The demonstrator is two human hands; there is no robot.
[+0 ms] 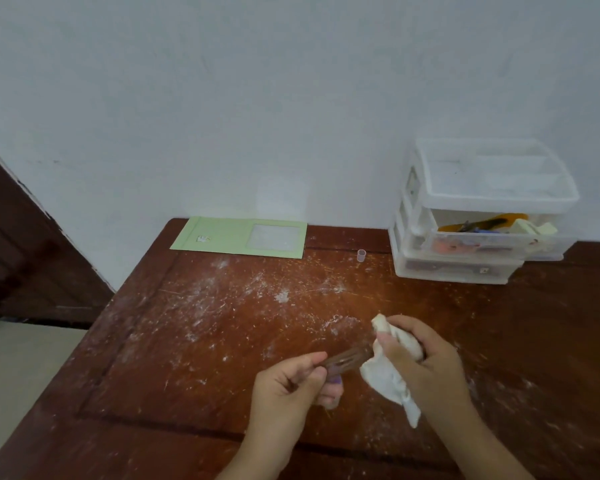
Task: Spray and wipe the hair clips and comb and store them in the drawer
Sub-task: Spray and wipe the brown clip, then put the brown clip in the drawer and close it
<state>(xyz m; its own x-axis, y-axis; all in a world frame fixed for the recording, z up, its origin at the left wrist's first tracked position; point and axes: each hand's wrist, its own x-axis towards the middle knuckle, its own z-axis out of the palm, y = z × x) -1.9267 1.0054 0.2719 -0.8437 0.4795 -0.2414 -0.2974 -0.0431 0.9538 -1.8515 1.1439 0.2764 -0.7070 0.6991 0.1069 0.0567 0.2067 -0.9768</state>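
Here the left hand [293,379] pinches a brown comb [347,358] by one end, thumb and curled fingers closed on it, so the rest of it sticks out toward 2 o'clock and is free to be rubbed. The right hand [420,351] is closed around a bunched white cloth [388,375], pressing it against the comb's far end; a loose tail of cloth hangs toward 5 o'clock. Both hands hover just above the table [187,341], low in the view at about 6 o'clock, likely so the comb can be turned freely while it is wiped.

At 2 o'clock, against the wall, stands a clear drawer unit [478,216]. Its middle drawer [492,237] is pulled out and holds colourful items, probably clips already stored, ready for the comb. A small cap [361,255] stands near the unit, and a green folder [239,237] lies at 12 o'clock. No spray bottle is in view.
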